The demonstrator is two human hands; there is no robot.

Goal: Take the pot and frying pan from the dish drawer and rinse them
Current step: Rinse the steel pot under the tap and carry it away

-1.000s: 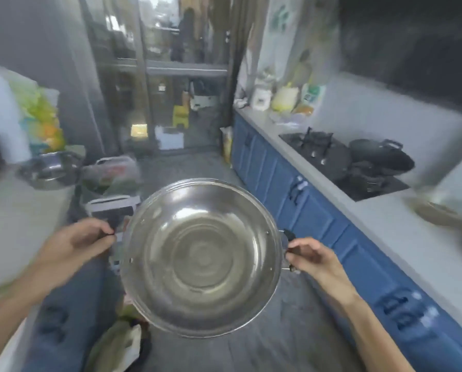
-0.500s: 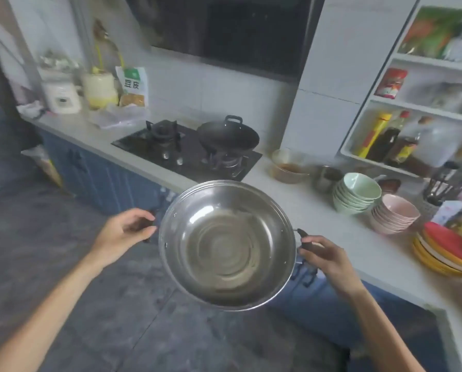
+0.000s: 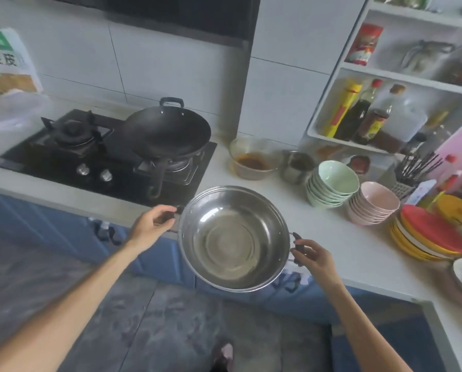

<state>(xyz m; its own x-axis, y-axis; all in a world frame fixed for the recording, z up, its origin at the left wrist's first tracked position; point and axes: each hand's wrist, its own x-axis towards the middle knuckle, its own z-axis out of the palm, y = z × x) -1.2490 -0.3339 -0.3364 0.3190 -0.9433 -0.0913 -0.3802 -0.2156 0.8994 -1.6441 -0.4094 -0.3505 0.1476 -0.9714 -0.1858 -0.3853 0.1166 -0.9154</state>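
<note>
Moved: pot (image 3: 234, 238) swung from cabinets toward surface (image 3: 340, 245).
Grip: left hand (image 3: 150, 224), right hand (image 3: 314, 257) clasping side handles.
Handling: rigid, light, slick steel; handles safest.

The round stainless-steel pot (image 3: 234, 237) I hold shines silver, with dark handles. A black iron wok (image 3: 168, 131) sits on the black glass hob (image 3: 63, 167). On the white worktop (image 3: 345, 245) stand pale green bowls (image 3: 333, 183), pink bowls (image 3: 373, 206) and red-over-yellow plates (image 3: 428, 234). The cupboard fronts (image 3: 50, 226) are blue, the floor (image 3: 117, 318) mottled grey.
</note>
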